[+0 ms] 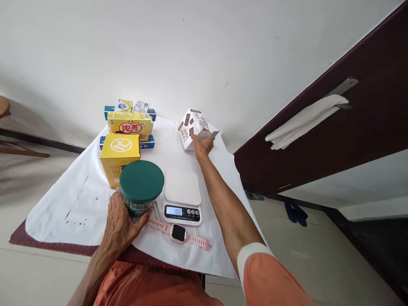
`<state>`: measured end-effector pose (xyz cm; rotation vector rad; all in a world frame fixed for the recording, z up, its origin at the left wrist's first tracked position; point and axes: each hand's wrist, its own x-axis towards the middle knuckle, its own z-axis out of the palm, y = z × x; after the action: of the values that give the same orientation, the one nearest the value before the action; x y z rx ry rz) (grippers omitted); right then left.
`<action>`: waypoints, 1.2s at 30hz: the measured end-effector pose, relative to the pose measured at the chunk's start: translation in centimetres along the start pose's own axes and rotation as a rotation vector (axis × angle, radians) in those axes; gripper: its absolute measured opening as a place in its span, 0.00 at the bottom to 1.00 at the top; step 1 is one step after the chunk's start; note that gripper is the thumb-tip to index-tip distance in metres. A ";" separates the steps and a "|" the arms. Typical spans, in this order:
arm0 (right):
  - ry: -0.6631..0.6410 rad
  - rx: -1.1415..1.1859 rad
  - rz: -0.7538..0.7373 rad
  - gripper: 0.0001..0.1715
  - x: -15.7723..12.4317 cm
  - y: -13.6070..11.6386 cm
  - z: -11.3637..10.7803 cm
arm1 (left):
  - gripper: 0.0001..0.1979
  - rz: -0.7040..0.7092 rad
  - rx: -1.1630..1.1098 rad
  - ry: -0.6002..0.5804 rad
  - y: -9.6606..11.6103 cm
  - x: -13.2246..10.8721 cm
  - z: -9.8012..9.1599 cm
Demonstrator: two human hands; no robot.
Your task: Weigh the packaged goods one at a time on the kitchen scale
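Observation:
My left hand (pixel 123 221) is wrapped round a clear tub with a green lid (pixel 142 180), low over the near side of the table. Reaching across to the far right, my right hand (pixel 204 146) grips the lower edge of a white "Super Meal" box (pixel 193 127), which looks tilted. Between them lies a white kitchen scale (pixel 182 187) with a bare plate, its lit display reading 188. A pink-strapped smartwatch (pixel 178 233) rests in front of the scale. Just behind the tub stands a yellow box (pixel 120 146).
Behind the yellow box, a long yellow snack box (pixel 130 125) and several small packets and blue boxes (pixel 147 142) are grouped at the back left. A white cloth (pixel 83 204) covers the table. A wall runs behind; a dark door with a towel (pixel 306 121) stands right.

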<state>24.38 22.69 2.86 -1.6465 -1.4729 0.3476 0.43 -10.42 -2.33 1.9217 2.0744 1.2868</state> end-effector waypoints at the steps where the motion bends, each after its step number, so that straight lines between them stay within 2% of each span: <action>1: 0.058 0.001 0.115 0.49 0.2 -0.1 0.7 | 0.34 0.008 -0.010 -0.001 -0.1 0.0 0.0; 3: 0.126 0.022 0.281 0.49 0.4 -0.3 1.8 | 0.36 0.015 -0.033 -0.012 -0.2 -0.1 0.1; 7: 0.122 0.033 0.280 0.47 1.2 -0.5 3.2 | 0.38 -0.023 -0.081 -0.051 0.0 0.0 -0.1; 17: 0.152 0.095 0.336 0.53 3.4 -2.6 4.9 | 0.34 -0.053 -0.055 -0.098 0.1 0.2 -0.7; 22: 0.146 0.160 0.355 0.54 4.4 -3.5 4.8 | 0.31 -0.071 -0.066 -0.062 0.2 -0.1 -0.5; 26: 0.078 0.151 0.377 0.56 4.3 -3.9 3.3 | 0.31 -0.117 -0.068 -0.065 0.6 0.0 -0.5; 29: 0.001 0.181 0.283 0.59 1.3 -4.7 0.6 | 0.32 -0.172 -0.078 -0.100 0.9 0.3 -0.6; 31: -0.142 0.317 0.110 0.59 -2.9 -5.6 -2.0 | 0.35 -0.217 -0.077 -0.102 1.1 0.6 -0.6; 32: -0.277 0.403 0.020 0.58 -5.5 -6.2 -3.3 | 0.36 -0.236 -0.076 -0.095 1.2 0.7 -0.6; 34: -0.629 0.560 -0.143 0.60 -11.4 -7.5 -5.6 | 0.38 -0.258 -0.077 -0.077 1.5 1.0 -0.7; 36: -0.805 0.605 -0.269 0.69 -17.0 -8.5 -7.1 | 0.38 -0.252 -0.083 -0.066 1.7 1.3 -0.8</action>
<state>19.34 3.61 7.61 -0.8194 -1.8722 1.2643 1.06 -9.98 -0.20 1.5865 2.1112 1.2158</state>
